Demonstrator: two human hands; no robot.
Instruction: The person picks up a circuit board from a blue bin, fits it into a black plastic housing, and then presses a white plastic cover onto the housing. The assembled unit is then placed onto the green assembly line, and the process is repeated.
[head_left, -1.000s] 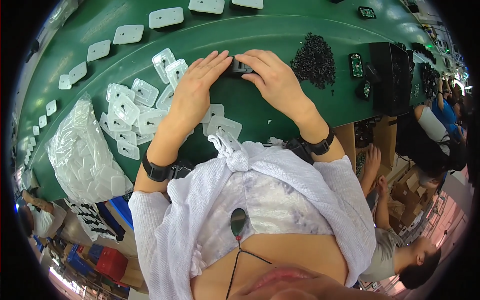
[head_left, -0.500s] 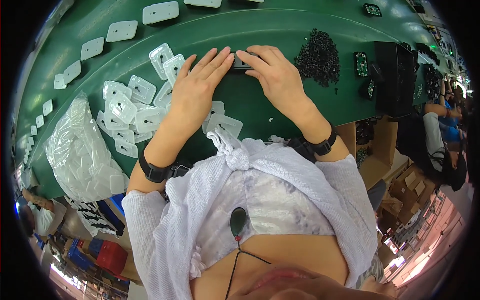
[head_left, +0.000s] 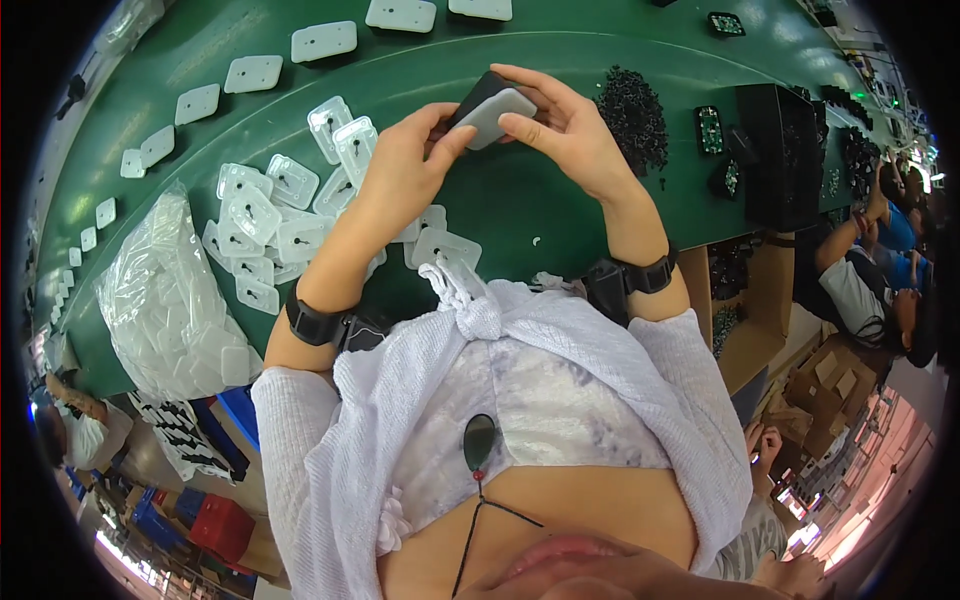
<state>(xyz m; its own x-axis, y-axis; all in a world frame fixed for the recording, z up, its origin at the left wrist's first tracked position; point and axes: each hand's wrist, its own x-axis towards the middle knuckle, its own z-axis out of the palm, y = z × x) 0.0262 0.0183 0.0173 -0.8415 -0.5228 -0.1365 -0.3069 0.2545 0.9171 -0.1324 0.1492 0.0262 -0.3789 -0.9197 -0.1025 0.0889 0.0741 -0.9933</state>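
Observation:
Both hands are raised over the green table, holding a small black plastic case with a light grey face (head_left: 496, 115) tilted between them. My left hand (head_left: 412, 158) grips its left end, thumb on the grey face and fingers behind. At the opposite end my right hand (head_left: 572, 132) pinches it, with the thumb on the lower edge and the index finger along the top. Beside my left wrist lie loose translucent white plastic covers (head_left: 303, 240), several of them overlapping. A heap of small black parts (head_left: 634, 122) is just right of my right hand.
A clear plastic bag of white covers (head_left: 165, 310) rests at the left. White pieces (head_left: 323, 42) run in a row along the far side. Green circuit boards (head_left: 709, 130) sit near a black box (head_left: 778, 155) on the right. A cardboard box (head_left: 765, 310) stands below the table edge.
The black case has been lifted off the table and tipped so its grey face shows. My fingers, which lay over it before, now grip its two ends.

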